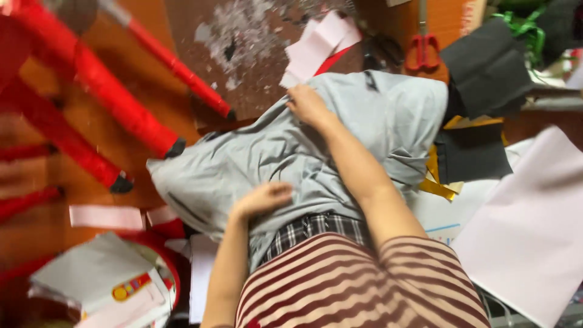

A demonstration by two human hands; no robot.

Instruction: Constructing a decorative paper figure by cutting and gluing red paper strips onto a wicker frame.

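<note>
Seen from the head camera, a person in a striped top is pressing both hands onto a grey cloth (340, 140) that is lying crumpled across the middle of a brown floor (152, 79), its near edge overlapping a checked fabric (316, 228) at the person's lap. The left hand (264, 199) is resting near the cloth's near edge, fingers curled loosely together on the fabric; motion blur is making it impossible to tell whether it is pinching a fold. The right hand (308, 104) is lying at the far edge, fingers bent down onto the cloth. Red stool legs (103, 103) are standing to the left, cut off by the frame. Red scissors (422, 50) and black sheets (486, 67) are lying beyond, blurred.
</note>
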